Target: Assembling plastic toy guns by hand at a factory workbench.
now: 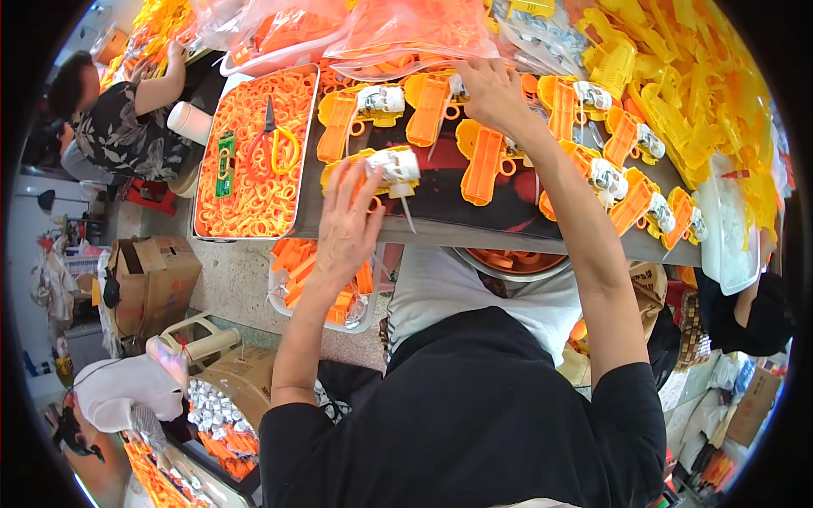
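My left hand [345, 212] is closed over a yellow toy-gun half [406, 182] near the table's front edge. A white cylinder [394, 163] sits in that half, with a thin pale strip hanging below it. Its orange part is mostly covered by my fingers. Farther off, my right hand [495, 95] reaches to the table's far side, fingers bent down beside another toy-gun half [429, 110]. Its fingertips are partly hidden, so what they pinch cannot be made out. Several similar halves with orange pieces and white cylinders lie across the dark table, one orange piece [484, 165] between my arms.
A metal tray [198, 203] of small orange rings stands at left, with pliers [296, 157] and a green item [224, 165] on top. Plastic bags [415, 34] and piled yellow shells [703, 68] line the far side. A white bin [370, 322] sits below. Another person [127, 127] works at left.
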`<act>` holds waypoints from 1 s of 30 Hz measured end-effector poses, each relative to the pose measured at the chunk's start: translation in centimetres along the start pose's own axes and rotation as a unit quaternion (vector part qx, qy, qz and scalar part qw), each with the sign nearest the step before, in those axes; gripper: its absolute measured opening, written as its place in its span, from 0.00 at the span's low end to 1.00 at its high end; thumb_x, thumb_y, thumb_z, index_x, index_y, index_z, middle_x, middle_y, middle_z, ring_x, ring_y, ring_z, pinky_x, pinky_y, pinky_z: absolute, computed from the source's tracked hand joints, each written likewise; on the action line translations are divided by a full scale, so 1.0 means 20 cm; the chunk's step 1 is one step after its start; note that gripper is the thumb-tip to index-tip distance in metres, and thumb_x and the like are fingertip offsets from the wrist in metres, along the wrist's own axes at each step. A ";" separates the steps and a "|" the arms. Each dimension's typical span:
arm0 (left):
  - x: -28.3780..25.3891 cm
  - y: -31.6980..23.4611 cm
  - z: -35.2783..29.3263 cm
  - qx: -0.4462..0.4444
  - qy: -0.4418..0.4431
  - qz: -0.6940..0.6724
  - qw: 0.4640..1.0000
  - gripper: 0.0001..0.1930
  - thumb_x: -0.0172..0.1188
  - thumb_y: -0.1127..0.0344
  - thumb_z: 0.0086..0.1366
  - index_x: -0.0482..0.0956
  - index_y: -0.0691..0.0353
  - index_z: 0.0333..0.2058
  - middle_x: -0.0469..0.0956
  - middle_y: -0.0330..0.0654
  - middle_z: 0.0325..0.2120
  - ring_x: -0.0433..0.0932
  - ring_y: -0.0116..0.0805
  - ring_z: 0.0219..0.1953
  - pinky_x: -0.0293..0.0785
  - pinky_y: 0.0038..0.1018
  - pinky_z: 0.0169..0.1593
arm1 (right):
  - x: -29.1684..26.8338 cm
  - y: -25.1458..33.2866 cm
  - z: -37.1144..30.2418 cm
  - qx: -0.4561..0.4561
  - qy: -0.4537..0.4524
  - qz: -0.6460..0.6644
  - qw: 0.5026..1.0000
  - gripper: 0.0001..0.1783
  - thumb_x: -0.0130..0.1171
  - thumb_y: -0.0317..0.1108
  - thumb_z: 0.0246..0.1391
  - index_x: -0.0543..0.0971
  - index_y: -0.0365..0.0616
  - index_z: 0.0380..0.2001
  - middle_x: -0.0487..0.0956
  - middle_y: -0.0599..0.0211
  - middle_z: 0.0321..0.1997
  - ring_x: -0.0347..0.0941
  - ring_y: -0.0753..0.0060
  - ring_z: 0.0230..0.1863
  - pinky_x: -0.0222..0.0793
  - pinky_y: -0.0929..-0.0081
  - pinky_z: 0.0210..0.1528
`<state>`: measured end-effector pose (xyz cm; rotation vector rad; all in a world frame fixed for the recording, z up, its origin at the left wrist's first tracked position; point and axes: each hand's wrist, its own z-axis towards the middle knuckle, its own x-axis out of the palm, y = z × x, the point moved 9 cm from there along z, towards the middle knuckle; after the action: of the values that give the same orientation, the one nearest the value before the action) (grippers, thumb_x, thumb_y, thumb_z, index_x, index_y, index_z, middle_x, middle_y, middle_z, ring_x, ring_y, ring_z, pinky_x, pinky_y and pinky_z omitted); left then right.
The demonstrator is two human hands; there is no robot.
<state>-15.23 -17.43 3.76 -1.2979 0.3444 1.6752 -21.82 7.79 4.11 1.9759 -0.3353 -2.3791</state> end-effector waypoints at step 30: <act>0.07 0.42 0.36 -0.076 0.030 0.040 0.996 0.14 0.55 0.70 0.68 0.69 0.71 0.49 0.71 0.50 0.36 0.73 0.50 0.39 0.69 0.41 0.44 | -1.09 -2.34 -1.91 0.419 -0.229 -0.068 0.876 0.12 0.60 0.29 0.51 0.83 0.44 0.40 0.84 0.60 0.38 0.81 0.59 0.42 0.75 0.65 0.48</act>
<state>-26.35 -15.93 2.84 -1.4665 0.3134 1.7608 24.93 51.44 10.17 1.5972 -1.5146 -3.1136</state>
